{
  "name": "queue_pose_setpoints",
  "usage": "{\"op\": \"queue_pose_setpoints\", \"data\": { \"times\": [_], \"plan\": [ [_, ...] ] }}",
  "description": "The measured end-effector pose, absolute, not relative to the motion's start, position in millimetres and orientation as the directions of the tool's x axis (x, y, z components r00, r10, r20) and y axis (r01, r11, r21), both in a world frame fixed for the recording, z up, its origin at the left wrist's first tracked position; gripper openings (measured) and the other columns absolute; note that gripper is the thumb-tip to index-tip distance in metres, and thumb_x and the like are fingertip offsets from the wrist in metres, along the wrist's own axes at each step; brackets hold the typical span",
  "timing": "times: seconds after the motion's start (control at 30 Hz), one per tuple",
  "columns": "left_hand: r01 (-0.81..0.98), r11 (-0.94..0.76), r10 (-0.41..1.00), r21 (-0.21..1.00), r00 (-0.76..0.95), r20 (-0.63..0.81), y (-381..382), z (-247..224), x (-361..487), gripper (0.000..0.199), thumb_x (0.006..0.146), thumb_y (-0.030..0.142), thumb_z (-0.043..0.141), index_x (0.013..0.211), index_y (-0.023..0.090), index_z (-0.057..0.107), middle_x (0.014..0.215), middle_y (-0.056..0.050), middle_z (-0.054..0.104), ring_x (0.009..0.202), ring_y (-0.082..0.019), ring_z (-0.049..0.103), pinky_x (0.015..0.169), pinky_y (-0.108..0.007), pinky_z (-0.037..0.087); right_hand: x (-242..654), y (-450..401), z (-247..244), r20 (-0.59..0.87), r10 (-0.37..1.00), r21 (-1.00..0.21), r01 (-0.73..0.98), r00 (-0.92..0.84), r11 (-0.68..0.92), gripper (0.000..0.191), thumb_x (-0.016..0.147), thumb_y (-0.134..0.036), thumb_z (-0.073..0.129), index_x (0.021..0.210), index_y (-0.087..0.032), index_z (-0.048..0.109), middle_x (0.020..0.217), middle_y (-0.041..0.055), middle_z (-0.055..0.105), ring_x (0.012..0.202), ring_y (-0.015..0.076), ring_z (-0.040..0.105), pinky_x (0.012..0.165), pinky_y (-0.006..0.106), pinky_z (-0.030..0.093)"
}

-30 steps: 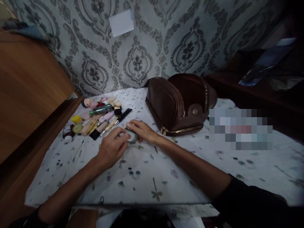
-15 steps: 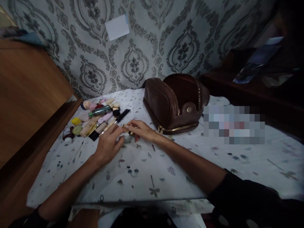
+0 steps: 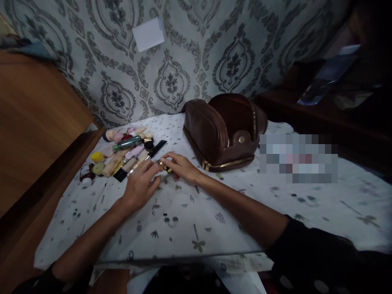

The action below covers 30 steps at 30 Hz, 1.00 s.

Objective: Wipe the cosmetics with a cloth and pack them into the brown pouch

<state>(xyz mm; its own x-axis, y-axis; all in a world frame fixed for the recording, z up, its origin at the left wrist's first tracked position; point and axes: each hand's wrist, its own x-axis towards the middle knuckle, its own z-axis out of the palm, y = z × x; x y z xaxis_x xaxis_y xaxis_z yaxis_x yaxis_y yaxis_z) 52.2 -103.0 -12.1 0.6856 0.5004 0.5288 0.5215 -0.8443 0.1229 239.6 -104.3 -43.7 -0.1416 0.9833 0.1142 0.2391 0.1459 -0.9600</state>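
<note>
My left hand (image 3: pixel 141 181) and my right hand (image 3: pixel 181 168) meet low over the cloth, left of the bag. Under the right fingers shows a small gold-and-black item (image 3: pixel 167 168); its kind cannot be made out. Something pale, perhaps a wipe, lies at the left fingertips, mostly hidden. Both hands have their fingers curled closed. Just beyond the left hand lies a loose group of cosmetics, among them a black-capped tube (image 3: pixel 157 149), a green bottle (image 3: pixel 129 142) and a beige tube (image 3: pixel 114 162). A brown cosmetic bag (image 3: pixel 205 134) stands unzipped to the right, apart from the hands.
The white printed cloth (image 3: pixel 171 241) covers the table. A yellow-lidded jar (image 3: pixel 97 156) and a small brown bottle (image 3: pixel 87 173) mark the left end of the cosmetics. A wooden cabinet (image 3: pixel 39 114) borders the left side. A blurred-out patch (image 3: pixel 298 159) lies right of the bag.
The whole view has shifted slightly. The hands stay together in nearly the same place, and a little more of the gold-and-black item shows between them.
</note>
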Motion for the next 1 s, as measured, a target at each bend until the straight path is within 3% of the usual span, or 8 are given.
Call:
{"op": "queue_pose_setpoints", "data": {
  "times": [0.07, 0.13, 0.23, 0.33, 0.4, 0.57, 0.73, 1.0],
  "plan": [
    [0.527, -0.847, 0.48, 0.073, 0.699, 0.531, -105.7, -17.4, 50.1, 0.02, 0.084, 0.013, 0.052, 0.096, 0.021, 0.065, 0.1, -0.007, 0.059, 0.094, -0.023, 0.058, 0.081, -0.035, 0.048, 239.3, -102.6, -46.0, 0.103, 0.986, -0.973, 0.194, -0.128, 0.127, 0.034, 0.093, -0.052, 0.052, 0.096, -0.019, 0.061, 0.065, -0.0041, 0.058, 0.043, 0.0066, 0.052, 0.04, 0.016, 0.041],
    [0.546, -0.83, 0.515, 0.118, 0.667, 0.539, -105.5, -21.5, 47.6, 0.019, 0.084, 0.014, 0.053, 0.096, 0.021, 0.065, 0.111, -0.009, 0.059, 0.103, -0.025, 0.058, 0.087, -0.038, 0.048, 239.4, -100.9, -48.1, 0.094, 0.989, -0.983, 0.149, -0.118, 0.111, 0.035, 0.091, -0.053, 0.056, 0.095, -0.018, 0.06, 0.074, -0.001, 0.061, 0.049, 0.0078, 0.055, 0.039, 0.016, 0.043],
    [0.538, -0.773, 0.629, 0.336, 0.588, 0.508, -98.7, -23.3, 44.7, 0.016, 0.087, 0.018, 0.052, 0.098, 0.021, 0.063, 0.12, -0.009, 0.062, 0.113, -0.025, 0.059, 0.094, -0.04, 0.048, 240.5, -99.2, -49.8, 0.087, 0.985, -0.99, 0.095, -0.151, 0.102, 0.033, 0.087, -0.048, 0.062, 0.103, -0.019, 0.06, 0.081, 0.0008, 0.061, 0.058, 0.0106, 0.061, 0.039, 0.016, 0.046],
    [0.513, -0.667, 0.744, 0.54, 0.501, 0.443, -90.4, -22.8, 43.8, 0.015, 0.088, 0.025, 0.053, 0.099, 0.021, 0.062, 0.121, -0.008, 0.066, 0.11, -0.026, 0.062, 0.085, -0.036, 0.052, 241.3, -98.2, -51.3, 0.094, 0.975, -0.995, 0.008, -0.201, 0.098, 0.039, 0.082, -0.039, 0.07, 0.114, -0.021, 0.057, 0.08, -0.0009, 0.06, 0.063, 0.0115, 0.063, 0.042, 0.016, 0.049],
    [0.51, -0.614, 0.788, 0.603, 0.446, 0.425, -88.5, -23.6, 44.7, 0.016, 0.087, 0.027, 0.054, 0.099, 0.02, 0.062, 0.121, -0.009, 0.068, 0.106, -0.026, 0.064, 0.082, -0.036, 0.053, 240.6, -97.5, -52.7, 0.088, 0.977, -0.996, -0.036, -0.194, 0.083, 0.037, 0.08, -0.037, 0.073, 0.109, -0.02, 0.057, 0.075, -0.0024, 0.06, 0.062, 0.0109, 0.063, 0.045, 0.016, 0.05],
    [0.545, -0.715, 0.699, 0.438, 0.542, 0.467, -97.0, -32.9, 50.1, 0.014, 0.083, 0.02, 0.056, 0.095, 0.021, 0.064, 0.139, -0.011, 0.056, 0.13, -0.029, 0.051, 0.104, -0.047, 0.044, 238.1, -96.0, -54.5, -0.008, 0.997, -0.999, -0.05, -0.074, -0.012, 0.033, 0.081, -0.043, 0.073, 0.091, -0.018, 0.055, 0.061, -0.004, 0.061, 0.049, 0.0108, 0.061, 0.046, 0.02, 0.052],
    [0.533, -0.807, 0.575, 0.253, 0.612, 0.543, -101.6, -37.5, 52.5, 0.02, 0.081, 0.012, 0.055, 0.096, 0.02, 0.065, 0.153, -0.013, 0.039, 0.141, -0.028, 0.04, 0.108, -0.047, 0.04, 237.5, -97.1, -49.7, -0.067, 0.991, -0.971, -0.22, -0.113, -0.091, 0.034, 0.087, -0.05, 0.063, 0.082, -0.017, 0.054, 0.052, -0.0021, 0.061, 0.041, 0.0116, 0.058, 0.039, 0.019, 0.046],
    [0.368, -0.897, 0.432, 0.244, 0.615, 0.66, -104.7, -14.7, 52.1, 0.017, 0.082, 0.008, 0.054, 0.091, 0.02, 0.063, 0.152, -0.014, 0.043, 0.138, -0.03, 0.044, 0.107, -0.048, 0.041, 235.6, -101.1, -41.9, -0.196, 0.931, -0.827, -0.457, -0.309, -0.326, 0.048, 0.098, -0.048, 0.036, 0.067, -0.017, 0.057, 0.05, 0.0005, 0.06, 0.037, 0.008, 0.051, 0.036, 0.016, 0.036]
  ]
}}
